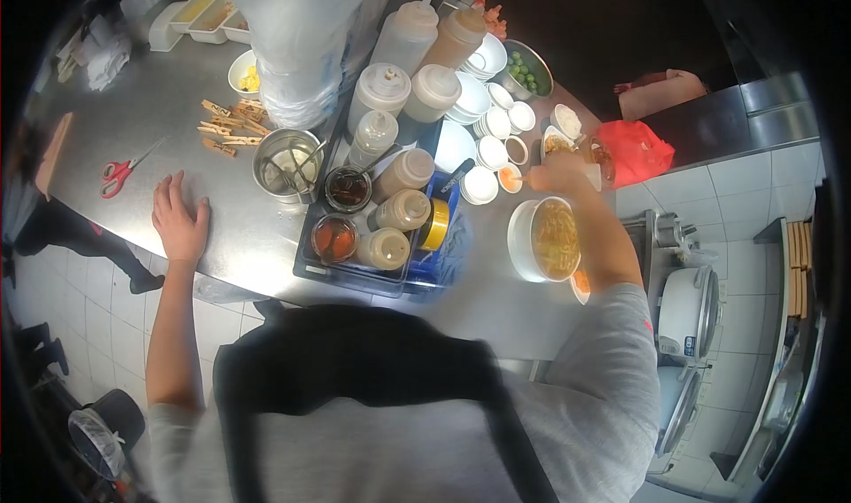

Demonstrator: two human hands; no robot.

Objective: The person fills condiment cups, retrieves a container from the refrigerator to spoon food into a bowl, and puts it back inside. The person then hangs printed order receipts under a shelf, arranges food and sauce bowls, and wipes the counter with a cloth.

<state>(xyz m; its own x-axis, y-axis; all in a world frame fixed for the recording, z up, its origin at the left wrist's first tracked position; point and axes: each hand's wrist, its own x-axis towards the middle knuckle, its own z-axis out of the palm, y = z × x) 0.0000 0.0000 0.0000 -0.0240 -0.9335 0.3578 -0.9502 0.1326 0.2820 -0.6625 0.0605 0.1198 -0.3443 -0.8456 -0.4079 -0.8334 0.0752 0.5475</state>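
On the left part of the steel counter point(239, 179), my left hand point(181, 218) lies flat with its fingers spread, near the red-handled scissors point(115, 177). My right hand point(560, 173) reaches to the right side, over small dishes. Its fingers are partly hidden, and what they hold, if anything, is too small to make out. Just beyond the fingers is a small white dish of brownish food point(557, 142). A small cup with orange contents point(510, 179) is beside the hand. Below my right forearm stands a white bowl of yellowish food point(555, 239), next to another white bowl rim point(519, 240).
Squeeze bottles point(403, 210) and sauce jars point(335, 238) fill a dark tray in the middle. Left of it are a metal pot point(289, 168) and wooden clothespins point(232, 124). A red plastic bag point(634, 153) lies at right. Another person's arm point(660, 93) shows beyond the counter.
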